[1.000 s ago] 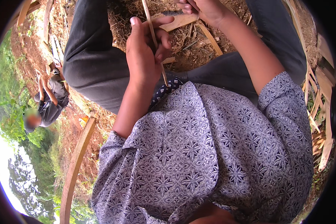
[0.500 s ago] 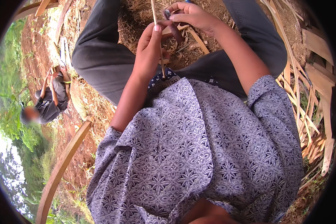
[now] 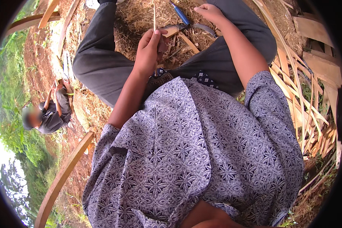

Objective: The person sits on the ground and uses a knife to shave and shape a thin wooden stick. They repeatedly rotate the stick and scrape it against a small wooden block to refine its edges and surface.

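Observation:
My left hand (image 3: 148, 47) is closed around a thin, pale wooden stick (image 3: 154, 17) that stands nearly in line with my body. A dark brown, flexible-looking piece (image 3: 162, 47) shows at its fingers; its kind is unclear. Farther right, above my bent leg, my right hand (image 3: 210, 13) is apart from the stick, its fingers curled together. Whether anything small is in them is hidden. Between the two hands, a blue-handled tool (image 3: 181, 16) lies on the straw-covered ground. Beside it is a curved blade (image 3: 205, 29), near a light wooden piece (image 3: 171, 30).
Split wooden strips (image 3: 298, 95) and flat boards (image 3: 323, 68) are piled at my right. A wooden beam (image 3: 64, 178) extends at the lower left. Another person (image 3: 51, 110) sits on the slope at left. A narrow wooden offcut (image 3: 189, 42) lies between my legs.
My right hand has moved right, away from the left hand and the dark piece, which is now at the left hand alone. The blue-handled tool and curved blade have come into fuller view.

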The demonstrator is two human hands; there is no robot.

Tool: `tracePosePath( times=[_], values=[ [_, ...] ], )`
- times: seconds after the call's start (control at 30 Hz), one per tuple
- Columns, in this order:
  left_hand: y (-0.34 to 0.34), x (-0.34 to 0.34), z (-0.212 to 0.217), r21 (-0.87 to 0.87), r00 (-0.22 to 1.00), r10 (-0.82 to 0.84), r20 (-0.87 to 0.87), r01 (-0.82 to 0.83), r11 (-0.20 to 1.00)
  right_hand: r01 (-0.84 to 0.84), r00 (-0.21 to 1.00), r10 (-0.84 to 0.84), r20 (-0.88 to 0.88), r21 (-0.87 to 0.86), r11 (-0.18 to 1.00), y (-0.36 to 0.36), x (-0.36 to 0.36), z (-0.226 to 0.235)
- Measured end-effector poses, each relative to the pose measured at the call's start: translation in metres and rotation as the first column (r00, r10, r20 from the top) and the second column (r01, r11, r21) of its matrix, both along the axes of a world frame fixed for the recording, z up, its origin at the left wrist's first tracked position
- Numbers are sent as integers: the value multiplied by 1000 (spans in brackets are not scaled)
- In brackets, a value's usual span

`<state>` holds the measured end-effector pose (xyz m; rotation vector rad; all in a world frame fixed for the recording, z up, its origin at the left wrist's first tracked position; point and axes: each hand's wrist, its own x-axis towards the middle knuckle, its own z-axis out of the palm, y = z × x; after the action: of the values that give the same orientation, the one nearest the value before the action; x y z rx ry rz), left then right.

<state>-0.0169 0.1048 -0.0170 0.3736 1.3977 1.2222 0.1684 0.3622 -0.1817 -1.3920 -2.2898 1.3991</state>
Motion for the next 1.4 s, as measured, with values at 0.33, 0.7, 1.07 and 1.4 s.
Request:
tracePosePath(
  times=[0.33, 0.7, 1.07, 1.4],
  values=[
    [-3, -6, 39, 80, 991, 135, -12, -134, 988, -191, 782, 129, 609, 38, 981, -12, 16, -22],
    [-6, -3, 62, 255, 992, 130, 1, -126, 959, 140, 983, -129, 132, -80, 987, -6, 7, 23],
    [-3, 11, 92, 284, 990, 121, -75, -95, 954, -333, 871, 89, -484, -445, 831, -92, -25, 284],
    [-12, 29, 120, 289, 957, 22, -288, 65, 955, -439, 826, 274, -492, -257, 861, -124, -27, 290]
  ],
)
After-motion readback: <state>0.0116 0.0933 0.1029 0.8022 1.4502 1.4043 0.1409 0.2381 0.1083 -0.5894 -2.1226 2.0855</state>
